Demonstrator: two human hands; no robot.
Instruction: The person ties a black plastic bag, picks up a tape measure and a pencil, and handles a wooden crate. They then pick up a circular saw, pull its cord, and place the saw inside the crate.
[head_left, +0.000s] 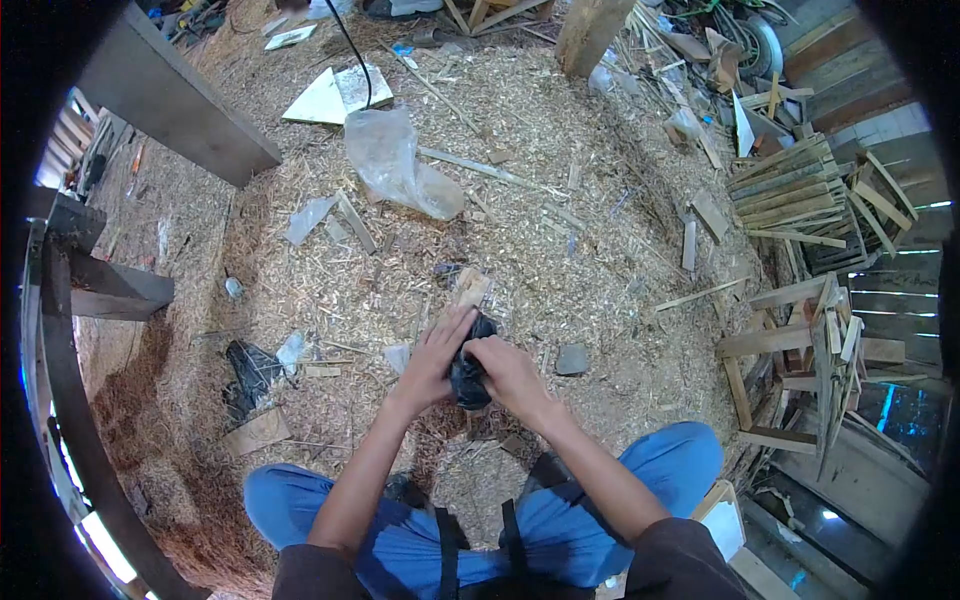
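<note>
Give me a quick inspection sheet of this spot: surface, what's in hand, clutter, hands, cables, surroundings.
Surface: ground covered in sawdust and wood shavings.
Job's things: black bag, crumpled, held between both hands.
Clutter: clear plastic bag, white board, black scrap, grey stone, loose wood strips.
Hands: left hand and right hand both grip the black bag.
Cables: black cable running across the white board.
Surroundings: stacked slats, wooden frame, plank.

Black bundle (470, 375) half-hidden by fingers (455, 330)
</note>
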